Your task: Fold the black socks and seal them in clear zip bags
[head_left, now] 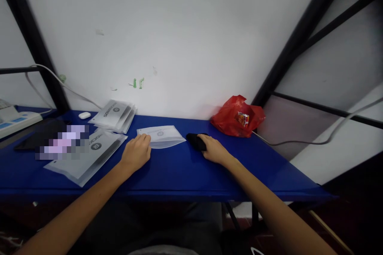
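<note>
My left hand (137,152) rests on the blue table (179,171), fingers curled, their tips on the near left corner of a small white plastic pouch (163,135). To the right, my right hand (213,150) lies over a small black object (195,140), fingers closed around its near end. The pouch lies flat between the two hands, close to the wall.
A stack of white printed pouches (115,115) and a larger pile (86,153) lie at the left. A red plastic bag (237,117) sits at the back right. A white earbud case (84,115), a power strip (14,121) and cables are at far left. Black metal frame bars stand on both sides.
</note>
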The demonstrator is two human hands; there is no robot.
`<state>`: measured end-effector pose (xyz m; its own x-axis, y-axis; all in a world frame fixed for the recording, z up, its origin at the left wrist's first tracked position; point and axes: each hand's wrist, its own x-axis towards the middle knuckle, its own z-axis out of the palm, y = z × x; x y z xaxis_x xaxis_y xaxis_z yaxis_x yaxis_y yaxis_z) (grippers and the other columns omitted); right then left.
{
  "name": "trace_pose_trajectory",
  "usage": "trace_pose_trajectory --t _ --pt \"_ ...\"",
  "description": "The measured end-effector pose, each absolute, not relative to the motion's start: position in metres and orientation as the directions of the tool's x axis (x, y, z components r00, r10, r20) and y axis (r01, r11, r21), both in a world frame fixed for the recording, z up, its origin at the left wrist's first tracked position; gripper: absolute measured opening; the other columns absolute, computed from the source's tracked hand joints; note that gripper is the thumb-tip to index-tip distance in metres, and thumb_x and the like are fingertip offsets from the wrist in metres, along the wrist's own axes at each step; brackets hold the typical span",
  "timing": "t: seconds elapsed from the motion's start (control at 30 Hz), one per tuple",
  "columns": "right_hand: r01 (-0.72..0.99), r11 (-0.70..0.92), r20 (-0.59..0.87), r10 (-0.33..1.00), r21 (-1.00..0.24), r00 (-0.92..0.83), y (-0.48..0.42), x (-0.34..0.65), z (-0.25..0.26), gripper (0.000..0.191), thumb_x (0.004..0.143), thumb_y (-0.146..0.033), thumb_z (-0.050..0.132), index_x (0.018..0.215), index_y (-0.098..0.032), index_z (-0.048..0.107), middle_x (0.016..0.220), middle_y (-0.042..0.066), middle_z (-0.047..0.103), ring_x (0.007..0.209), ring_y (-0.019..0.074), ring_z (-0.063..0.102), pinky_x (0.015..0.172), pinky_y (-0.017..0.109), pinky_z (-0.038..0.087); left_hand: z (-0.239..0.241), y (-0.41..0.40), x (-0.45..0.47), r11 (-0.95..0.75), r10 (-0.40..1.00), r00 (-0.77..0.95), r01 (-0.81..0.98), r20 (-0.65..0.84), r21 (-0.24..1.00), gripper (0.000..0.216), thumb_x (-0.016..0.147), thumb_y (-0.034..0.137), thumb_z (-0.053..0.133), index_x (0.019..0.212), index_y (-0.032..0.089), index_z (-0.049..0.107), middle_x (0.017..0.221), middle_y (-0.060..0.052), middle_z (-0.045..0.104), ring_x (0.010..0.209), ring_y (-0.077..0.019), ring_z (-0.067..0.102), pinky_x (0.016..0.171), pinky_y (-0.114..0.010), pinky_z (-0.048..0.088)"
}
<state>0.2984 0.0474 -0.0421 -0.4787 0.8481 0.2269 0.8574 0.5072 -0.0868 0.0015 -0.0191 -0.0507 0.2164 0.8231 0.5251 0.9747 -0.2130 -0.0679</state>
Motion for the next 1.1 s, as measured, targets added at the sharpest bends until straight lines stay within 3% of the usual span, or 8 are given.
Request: trace_pose_trajectory --t 0.17,0.33,0.63,0.87,1.1 --pt "0.886 0.464 0.187 0.87 -0.004 -0.455 0.048 0.295 -0.04 0.063 0.065 0.0 0.047 0.127 -0.011 0.045 0.127 0.014 0.054 0.113 0.0233 0.053 0.091 0.032 0.04 -0.043 -0.019 0.006 -0.185 0.841 0.239 0.97 0.485 -0.158 0.026 0.078 0.002 0.038 0.09 0.013 0.058 0.088 -0.011 0.059 0.087 -0.0246 0.054 0.067 -0.034 0.044" --pt "0.887 0.459 0.169 0.871 0.052 -0.461 0.044 0.292 -0.037 0.058 0.066 0.001 0.045 0.123 -0.012 0.05 0.125 0.013 0.056 0.109 0.0236 0.056 0.088 0.032 0.042 -0.039 -0.018 0.007 -0.15 0.848 0.232 0.967 0.476 -0.205 0.023 0.08 0.006 0.039 0.087 0.013 0.06 0.09 -0.012 0.057 0.089 -0.0264 0.053 0.067 -0.035 0.044" --pt "0.809 0.575 0.265 0.804 -0.121 -0.532 0.018 0.294 -0.027 0.062 0.059 0.004 0.044 0.116 -0.018 0.055 0.118 0.008 0.061 0.106 0.0213 0.059 0.091 0.033 0.044 -0.031 -0.017 0.002 -0.151 0.874 0.235 0.963 0.425 -0.221 0.029 0.083 0.001 0.037 0.098 0.014 0.059 0.091 -0.011 0.059 0.091 -0.0253 0.054 0.069 -0.034 0.042" --pt "0.64 0.765 0.676 0.505 -0.063 -0.537 0.001 0.277 -0.025 0.054 0.072 -0.005 0.05 0.125 -0.019 0.049 0.124 0.011 0.057 0.115 0.0229 0.054 0.096 0.041 0.046 -0.021 -0.021 0.002 -0.189 0.865 0.302 0.936 0.4 -0.298 0.03 0.082 0.002 0.04 0.102 0.014 0.059 0.092 -0.011 0.06 0.093 -0.0261 0.054 0.071 -0.035 0.042" --pt "0.434 0.898 0.624 0.299 0.073 -0.722 -0.014 0.234 -0.037 0.057 0.079 -0.006 0.046 0.134 -0.018 0.04 0.132 0.013 0.051 0.127 0.021 0.043 0.1 0.038 0.044 -0.014 -0.025 0.012 -0.215 0.876 0.294 0.948 0.384 -0.235 0.026 0.084 0.005 0.038 0.096 0.015 0.059 0.083 -0.008 0.061 0.085 -0.0232 0.057 0.063 -0.031 0.04"
